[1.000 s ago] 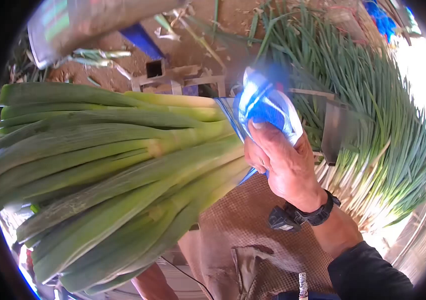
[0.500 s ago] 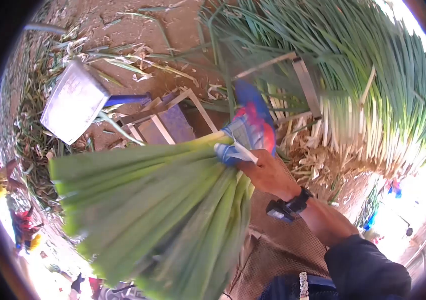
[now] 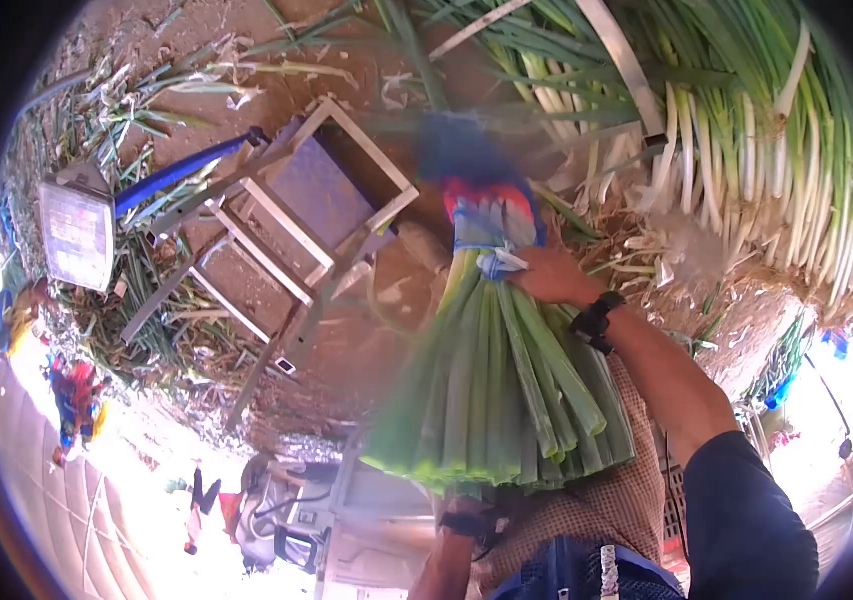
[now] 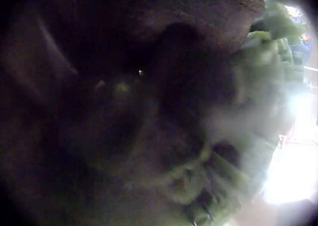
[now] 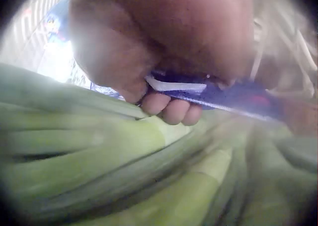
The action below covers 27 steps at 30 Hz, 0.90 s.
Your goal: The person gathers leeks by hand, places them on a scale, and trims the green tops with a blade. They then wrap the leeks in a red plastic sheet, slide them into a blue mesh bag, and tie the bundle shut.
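A fanned bundle of green onions (image 3: 516,380) hangs with its broad cut leaf ends toward the body in the head view. Blue, white and red plastic wrapping (image 3: 496,225) covers its narrower far end. My right hand (image 3: 551,275) grips the wrapped neck from the right side. In the right wrist view its fingers (image 5: 173,111) curl round blue plastic (image 5: 233,96) with a white strip, right against the green stalks. The left forearm with a dark wrist strap (image 3: 466,525) comes up from below, and the leaves hide the left hand. The left wrist view is mostly dark, with green leaves (image 4: 283,52) at its right.
A metal frame (image 3: 371,145) lies on the dirt floor left of the bundle. Beyond it stands a pale boxy head (image 3: 81,230) on a blue bar. A large heap of green onions (image 3: 736,150) fills the far right. Trimmed leaves (image 3: 146,120) litter the ground.
The bundle has swung from pointing left to hanging toward the body, with the right hand still gripping its wrapped neck. The view has turned, showing more floor and the metal frame.
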{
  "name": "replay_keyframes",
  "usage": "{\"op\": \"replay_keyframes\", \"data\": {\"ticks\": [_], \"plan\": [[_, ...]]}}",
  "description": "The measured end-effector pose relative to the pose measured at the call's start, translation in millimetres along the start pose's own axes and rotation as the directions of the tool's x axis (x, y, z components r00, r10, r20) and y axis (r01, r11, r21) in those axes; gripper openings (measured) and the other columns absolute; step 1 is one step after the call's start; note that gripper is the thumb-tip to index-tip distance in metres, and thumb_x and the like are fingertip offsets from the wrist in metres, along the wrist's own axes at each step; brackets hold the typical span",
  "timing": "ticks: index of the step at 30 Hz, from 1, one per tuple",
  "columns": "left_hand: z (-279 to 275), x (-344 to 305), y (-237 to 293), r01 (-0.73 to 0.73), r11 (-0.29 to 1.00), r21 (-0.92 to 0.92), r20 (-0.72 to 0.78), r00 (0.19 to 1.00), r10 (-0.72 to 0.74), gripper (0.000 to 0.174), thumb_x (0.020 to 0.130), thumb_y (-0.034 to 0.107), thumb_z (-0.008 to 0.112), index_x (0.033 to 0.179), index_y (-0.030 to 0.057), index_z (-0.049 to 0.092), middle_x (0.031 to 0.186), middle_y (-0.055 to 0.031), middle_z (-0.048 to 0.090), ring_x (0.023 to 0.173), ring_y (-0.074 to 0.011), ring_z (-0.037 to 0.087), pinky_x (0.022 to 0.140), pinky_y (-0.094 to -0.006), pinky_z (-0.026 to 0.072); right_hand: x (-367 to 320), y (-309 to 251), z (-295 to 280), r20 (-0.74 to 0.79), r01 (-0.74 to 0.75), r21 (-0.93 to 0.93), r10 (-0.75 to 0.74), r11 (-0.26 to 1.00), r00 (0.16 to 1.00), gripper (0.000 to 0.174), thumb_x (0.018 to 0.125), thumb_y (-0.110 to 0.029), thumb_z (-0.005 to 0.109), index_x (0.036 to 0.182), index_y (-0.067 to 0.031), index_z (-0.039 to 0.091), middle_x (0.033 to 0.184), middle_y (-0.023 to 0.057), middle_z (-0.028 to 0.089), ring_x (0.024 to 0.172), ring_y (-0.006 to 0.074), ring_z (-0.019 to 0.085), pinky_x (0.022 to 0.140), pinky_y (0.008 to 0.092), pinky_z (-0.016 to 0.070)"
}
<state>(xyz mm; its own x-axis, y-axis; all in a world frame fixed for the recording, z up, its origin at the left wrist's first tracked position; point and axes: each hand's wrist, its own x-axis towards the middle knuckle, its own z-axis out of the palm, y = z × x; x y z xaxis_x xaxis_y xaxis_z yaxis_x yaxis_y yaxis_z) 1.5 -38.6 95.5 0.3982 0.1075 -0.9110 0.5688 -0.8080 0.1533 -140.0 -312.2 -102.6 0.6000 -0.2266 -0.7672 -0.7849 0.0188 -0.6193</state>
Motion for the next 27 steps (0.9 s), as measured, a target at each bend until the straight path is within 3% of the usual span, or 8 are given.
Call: {"op": "replay_keyframes", "data": {"ticks": [3, 8, 11, 13, 14, 20, 24, 27], "plan": [[-18, -16, -3, 0.054, 0.996, 0.074, -0.03, 0.998, -0.051, 0.026, 0.102, 0.022, 0.055, 0.112, 0.0034, 0.07, 0.083, -0.0023, 0.07, 0.07, -0.0101, 0.063, 0.064, -0.0271, 0.0521, -6, 33, 10, 0.003, 0.204, -0.004, -0.204, 0.979, 0.979, 0.03, 0.093, -0.029, 0.061, 0.106, -0.0029, 0.069, 0.102, 0.0251, 0.068, 0.099, 0.0464, 0.063, 0.085, 0.0523, 0.0492], [-130, -36, 25, 0.107, 0.902, 0.419, -0.029, 0.994, -0.104, 0.026, 0.103, 0.023, 0.055, 0.112, 0.0038, 0.071, 0.082, -0.0019, 0.07, 0.068, -0.0097, 0.063, 0.064, -0.0272, 0.0517, -18, 40, 23, -0.062, 0.192, 0.08, -0.187, 0.978, 0.98, 0.025, 0.088, -0.022, 0.064, 0.102, -0.0016, 0.068, 0.1, 0.0243, 0.067, 0.1, 0.046, 0.062, 0.086, 0.0521, 0.0486], [-171, -9, 68, -0.098, 0.669, 0.737, 0.156, 0.987, -0.027, 0.026, 0.103, 0.023, 0.055, 0.111, 0.004, 0.071, 0.082, -0.0016, 0.07, 0.067, -0.0095, 0.063, 0.063, -0.0272, 0.0515, -18, 47, 22, -0.107, 0.185, 0.145, -0.171, 0.972, 0.98, 0.021, 0.086, -0.018, 0.066, 0.099, -0.0011, 0.066, 0.101, 0.024, 0.066, 0.101, 0.0451, 0.061, 0.086, 0.0507, 0.0486], [-131, 39, 103, -0.127, 0.724, 0.678, 0.253, 0.965, -0.068, 0.026, 0.103, 0.023, 0.054, 0.111, 0.0042, 0.071, 0.081, -0.0015, 0.07, 0.067, -0.0093, 0.063, 0.063, -0.0272, 0.0514, -23, 50, 25, -0.112, 0.178, 0.17, -0.16, 0.969, 0.981, 0.02, 0.086, -0.016, 0.067, 0.099, -0.001, 0.066, 0.101, 0.0236, 0.066, 0.101, 0.0446, 0.061, 0.087, 0.0498, 0.0486], [-89, 63, 125, 0.04, 0.841, 0.54, 0.222, 0.956, -0.189, 0.028, 0.102, 0.025, 0.057, 0.111, 0.0025, 0.072, 0.085, -0.0037, 0.072, 0.067, -0.0107, 0.064, 0.067, -0.0288, 0.0526, -24, 50, 23, -0.119, 0.162, 0.163, -0.144, 0.973, 0.982, 0.021, 0.085, -0.016, 0.068, 0.1, -0.0012, 0.066, 0.102, 0.0233, 0.066, 0.101, 0.0443, 0.061, 0.087, 0.0494, 0.0486], [8, 205, 63, -0.529, 0.689, 0.496, 0.724, 0.69, 0.009, 0.029, 0.1, 0.028, 0.063, 0.116, 0.0053, 0.072, 0.09, 0.0014, 0.067, 0.076, -0.0082, 0.061, 0.068, -0.0269, 0.0502, -26, 50, 22, -0.086, 0.101, 0.248, -0.081, 0.964, 0.993, 0.022, 0.09, -0.019, 0.07, 0.108, -0.0063, 0.07, 0.103, 0.0158, 0.069, 0.101, 0.0354, 0.064, 0.089, 0.0427, 0.0497], [42, 199, 104, -0.152, 0.692, 0.706, 0.457, 0.844, -0.282, 0.025, 0.097, 0.022, 0.066, 0.116, 0.0077, 0.074, 0.082, 0.0003, 0.069, 0.065, -0.0079, 0.06, 0.056, -0.0256, 0.0472, -27, 76, 37, -0.149, 0.203, 0.198, -0.175, 0.959, 0.973, 0.019, 0.091, -0.017, 0.07, 0.107, -0.0075, 0.072, 0.101, 0.0129, 0.07, 0.099, 0.0314, 0.066, 0.09, 0.0394, 0.0505], [43, 250, 101, -0.327, 0.774, 0.543, 0.597, 0.798, -0.081, 0.017, 0.095, 0.021, 0.066, 0.099, 0.0073, 0.075, 0.069, -0.002, 0.066, 0.057, -0.0092, 0.06, 0.049, -0.0258, 0.0443, -32, 70, 34, -0.131, 0.175, 0.174, -0.153, 0.969, 0.979, 0.019, 0.089, -0.012, 0.07, 0.108, -0.0078, 0.072, 0.1, 0.0126, 0.07, 0.098, 0.0312, 0.065, 0.089, 0.0399, 0.0502]]}}
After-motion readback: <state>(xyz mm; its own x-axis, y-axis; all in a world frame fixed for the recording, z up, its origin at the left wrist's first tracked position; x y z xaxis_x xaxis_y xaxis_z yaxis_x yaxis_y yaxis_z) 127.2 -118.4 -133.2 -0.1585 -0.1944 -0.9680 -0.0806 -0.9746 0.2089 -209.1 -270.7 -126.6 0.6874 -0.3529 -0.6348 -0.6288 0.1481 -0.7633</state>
